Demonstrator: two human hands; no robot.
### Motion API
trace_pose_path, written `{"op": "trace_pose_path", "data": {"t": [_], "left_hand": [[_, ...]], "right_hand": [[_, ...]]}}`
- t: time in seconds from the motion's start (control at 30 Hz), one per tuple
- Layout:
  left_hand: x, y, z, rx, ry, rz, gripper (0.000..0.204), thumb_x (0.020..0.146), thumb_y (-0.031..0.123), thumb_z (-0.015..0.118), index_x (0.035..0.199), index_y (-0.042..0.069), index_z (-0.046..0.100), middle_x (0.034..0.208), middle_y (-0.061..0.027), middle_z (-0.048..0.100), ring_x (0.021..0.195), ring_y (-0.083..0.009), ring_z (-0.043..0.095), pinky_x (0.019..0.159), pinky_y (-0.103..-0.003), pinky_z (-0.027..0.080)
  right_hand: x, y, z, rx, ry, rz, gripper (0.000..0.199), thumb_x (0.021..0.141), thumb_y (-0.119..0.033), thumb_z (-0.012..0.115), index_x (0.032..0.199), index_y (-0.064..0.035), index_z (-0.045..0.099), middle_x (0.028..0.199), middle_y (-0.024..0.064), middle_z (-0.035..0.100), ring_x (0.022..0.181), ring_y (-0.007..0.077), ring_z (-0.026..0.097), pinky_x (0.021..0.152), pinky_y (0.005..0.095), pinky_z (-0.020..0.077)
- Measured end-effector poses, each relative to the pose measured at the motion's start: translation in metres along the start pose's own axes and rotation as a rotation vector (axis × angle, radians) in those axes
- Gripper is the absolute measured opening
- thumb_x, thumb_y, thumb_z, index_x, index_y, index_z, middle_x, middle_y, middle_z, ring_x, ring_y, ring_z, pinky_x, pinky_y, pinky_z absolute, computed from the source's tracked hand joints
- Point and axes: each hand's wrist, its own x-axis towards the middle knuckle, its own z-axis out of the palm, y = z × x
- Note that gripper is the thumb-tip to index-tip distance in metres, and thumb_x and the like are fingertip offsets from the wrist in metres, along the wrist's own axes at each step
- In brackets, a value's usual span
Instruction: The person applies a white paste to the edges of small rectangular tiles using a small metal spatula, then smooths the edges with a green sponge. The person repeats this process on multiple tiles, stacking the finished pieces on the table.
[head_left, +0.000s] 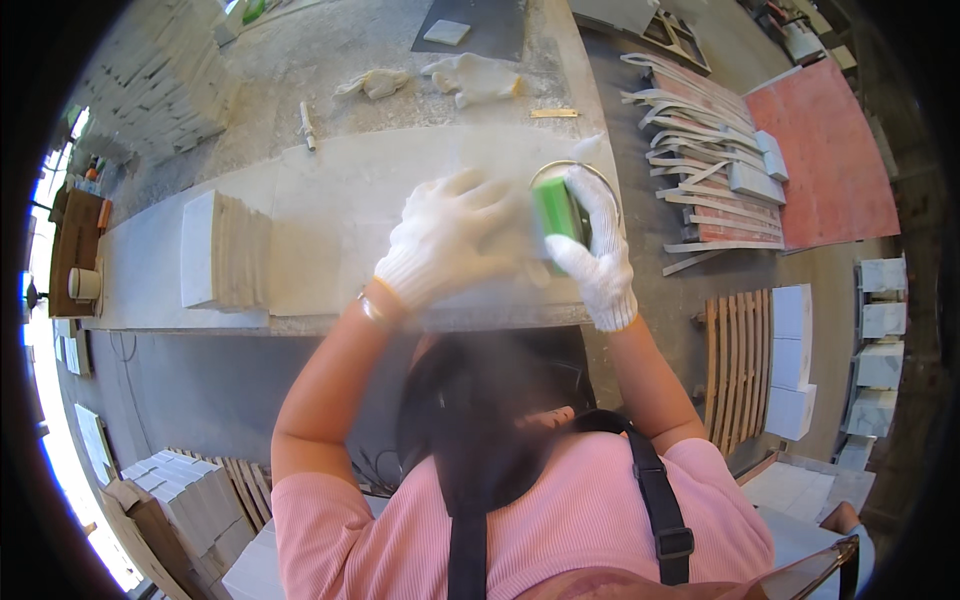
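Note:
My left hand [445,238] wears a white knit glove and hovers over the pale worktable [340,190], its fingers spread and smeared a little by motion. Nothing shows in it. At the table's right end, my gloved right hand [600,262] grips a green block [553,208] that looks like a sponge, between thumb and fingers. The block is over or in front of a round container with a thin metal rim [567,163]; whether they touch I cannot tell. Left of my left hand, a stack of white tiles [226,250] stands on edge on the table.
Farther back on the table lie crumpled gloves [472,80], a small white tool [307,127] and a thin yellowish strip [554,113]. Light strips [715,150] cover a red board at right. Wooden slats [738,365] and white boxes [792,335] stand lower right; stacked tiles [195,495], lower left.

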Motion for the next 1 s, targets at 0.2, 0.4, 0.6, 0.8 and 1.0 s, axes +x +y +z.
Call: {"op": "trace_pose_path", "data": {"t": [0.2,0.4,0.6,0.8,1.0], "left_hand": [[-0.001,-0.002,0.003,0.014,0.105,0.107,0.069,0.072,0.039,0.083,0.134,0.011,0.069,0.148,-0.0084,0.062,0.141,-0.0358,0.052,0.112,-0.051,0.043],[-0.003,-0.002,0.001,-0.001,0.073,0.055,0.071,0.069,0.036,0.086,0.132,0.011,0.069,0.144,-0.0102,0.065,0.136,-0.0359,0.056,0.110,-0.051,0.043],[-0.020,0.017,0.000,0.063,0.186,0.077,0.072,0.066,0.032,0.088,0.133,0.014,0.069,0.141,-0.0082,0.066,0.129,-0.0353,0.058,0.107,-0.051,0.044],[-0.049,0.036,-0.002,0.077,0.260,0.062,0.077,0.060,0.029,0.091,0.132,0.015,0.071,0.141,-0.0079,0.066,0.128,-0.0363,0.058,0.107,-0.050,0.044],[-0.067,0.046,0.006,0.062,0.278,0.050,0.077,0.059,0.031,0.092,0.132,0.016,0.071,0.143,-0.0086,0.065,0.128,-0.0358,0.058,0.107,-0.050,0.044]], "right_hand": [[0.006,0.006,0.001,-0.257,0.092,0.047,0.065,0.084,-0.008,0.070,0.148,-0.0005,0.056,0.148,0.0185,0.058,0.141,0.0316,0.052,0.120,0.0413,0.0389],[-0.040,0.035,-0.020,0.093,0.062,0.104,0.067,0.085,-0.012,0.069,0.150,-0.0022,0.056,0.149,0.0159,0.058,0.137,0.0269,0.055,0.117,0.0398,0.0429],[-0.105,0.041,-0.041,-0.369,-0.178,-0.131,0.057,0.075,-0.009,0.077,0.132,-0.0084,0.070,0.142,0.0182,0.064,0.127,0.0365,0.064,0.109,0.0449,0.0508],[-0.083,0.062,-0.046,-0.717,-0.238,-0.494,0.042,0.070,-0.005,0.078,0.110,-0.0157,0.077,0.125,0.0074,0.072,0.117,0.0351,0.067,0.094,0.0461,0.0566],[-0.086,0.048,-0.050,-0.730,-0.147,-0.400,0.032,0.078,-0.002,0.074,0.106,-0.0150,0.080,0.118,0.0089,0.074,0.112,0.0328,0.069,0.095,0.0432,0.0566]]}}
